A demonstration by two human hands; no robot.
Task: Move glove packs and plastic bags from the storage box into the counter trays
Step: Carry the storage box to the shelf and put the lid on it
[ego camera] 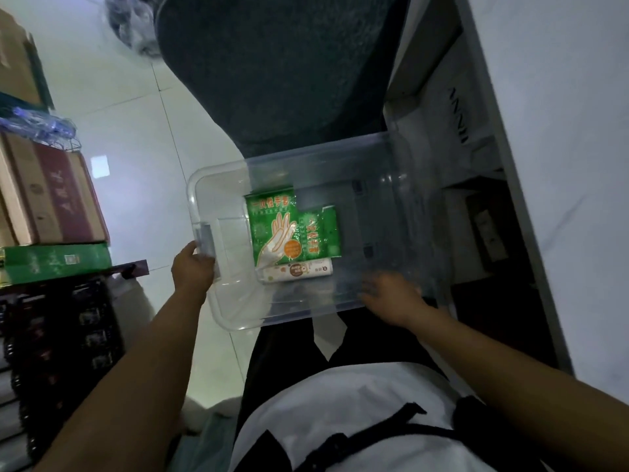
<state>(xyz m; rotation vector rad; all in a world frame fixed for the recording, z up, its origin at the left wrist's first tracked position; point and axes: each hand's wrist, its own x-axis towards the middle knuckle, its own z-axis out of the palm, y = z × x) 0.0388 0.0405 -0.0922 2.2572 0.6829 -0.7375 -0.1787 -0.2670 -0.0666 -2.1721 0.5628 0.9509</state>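
A clear plastic storage box (218, 185) is held above the floor in front of me. Inside it lie a green glove pack (272, 226) printed with a white hand, a second green pack (323, 229) beside it, and a white roll of plastic bags (296, 271) just below them. My left hand (192, 269) grips the box's left handle. My right hand (391, 298) is blurred and rests on the box's near right edge with fingers spread; whether it grips the rim is unclear.
Stacked cardboard cartons (51, 199) and a green box (58, 262) stand on shelving at the left. A dark grey mat (279, 69) covers the floor ahead. A white counter (561, 148) runs along the right, with dark cabinet space under it.
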